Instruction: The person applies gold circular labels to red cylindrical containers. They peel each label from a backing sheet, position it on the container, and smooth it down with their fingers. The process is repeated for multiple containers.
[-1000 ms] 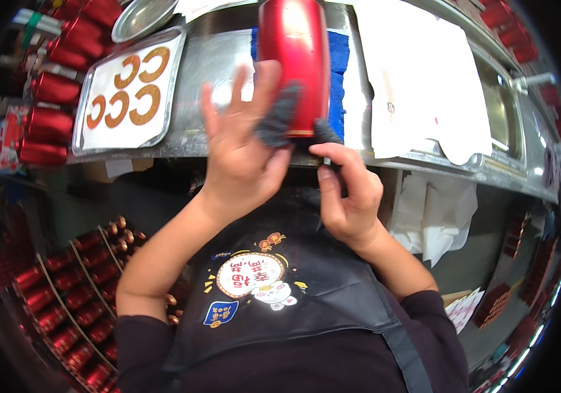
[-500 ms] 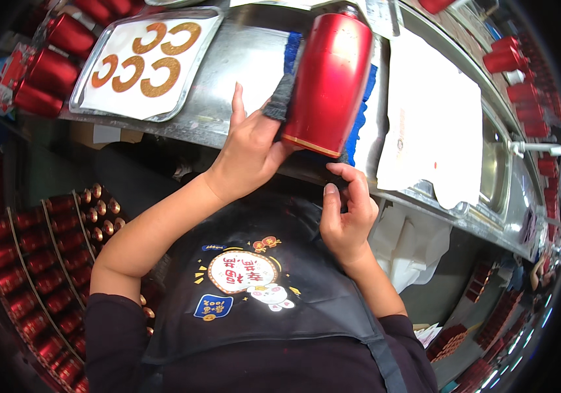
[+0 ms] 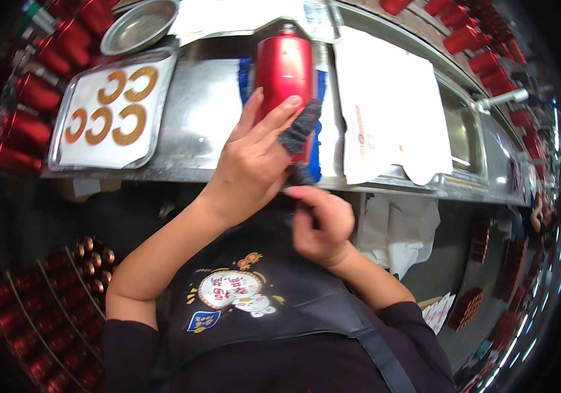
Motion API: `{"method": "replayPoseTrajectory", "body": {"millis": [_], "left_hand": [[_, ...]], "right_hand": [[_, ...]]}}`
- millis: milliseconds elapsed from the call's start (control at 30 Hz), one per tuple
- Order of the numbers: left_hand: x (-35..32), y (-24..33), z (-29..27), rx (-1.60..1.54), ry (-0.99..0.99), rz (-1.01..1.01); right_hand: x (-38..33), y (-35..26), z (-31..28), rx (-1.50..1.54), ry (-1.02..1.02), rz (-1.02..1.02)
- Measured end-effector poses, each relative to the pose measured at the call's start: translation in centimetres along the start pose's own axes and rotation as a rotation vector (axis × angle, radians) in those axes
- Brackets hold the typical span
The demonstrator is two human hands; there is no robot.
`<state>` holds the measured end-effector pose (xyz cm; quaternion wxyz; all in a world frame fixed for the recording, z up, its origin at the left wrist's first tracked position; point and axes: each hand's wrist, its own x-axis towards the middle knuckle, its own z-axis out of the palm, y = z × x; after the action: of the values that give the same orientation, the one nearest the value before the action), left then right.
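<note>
Steel counter [image 3: 202, 111]: glossy red metal cylinder canister [image 3: 284, 72] stood upright at its near edge on a blue mat [image 3: 313, 164] | canister judged rigid, light, slick; best gripped round mid-body | left hand [image 3: 254, 157]: fingers wrapped on canister with dark grey cloth [image 3: 299, 131] | right hand [image 3: 320, 223]: fingers clenched on cloth's lower end.

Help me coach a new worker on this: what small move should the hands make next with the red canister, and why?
Probably draw the left hand down the red canister, wiping with the dark cloth pad on its fingers. The pad lies against the canister's lower side, the canister stands on the blue mat, and the right hand pinches the pad's dangling end.
</note>
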<state>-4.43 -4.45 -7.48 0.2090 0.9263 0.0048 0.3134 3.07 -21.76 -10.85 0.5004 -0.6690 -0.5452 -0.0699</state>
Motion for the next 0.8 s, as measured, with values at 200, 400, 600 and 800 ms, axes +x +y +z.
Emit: {"method": "replayPoseTrajectory", "body": {"millis": [200, 400, 600, 800], "left_hand": [[-0.7, -0.5, 0.5, 0.094, 0.0, 0.006], [-2.8, -0.9, -0.2, 0.007, -0.005, -0.126], [-3.8, -0.2, -0.6, -0.058, -0.049, -0.215], [-3.8, -0.1, -1.1, -0.054, -0.063, -0.211]], "right_hand": [[2.3, -1.7, 0.2, 0.024, -0.236, 0.065], [4.1, 2.6, -7.2, -0.202, -0.119, 0.469], [3.7, 10.3, -12.1, -0.786, -0.531, 0.83], [7.0, 14.0, -12.7, -0.777, -0.596, 0.839]]}}
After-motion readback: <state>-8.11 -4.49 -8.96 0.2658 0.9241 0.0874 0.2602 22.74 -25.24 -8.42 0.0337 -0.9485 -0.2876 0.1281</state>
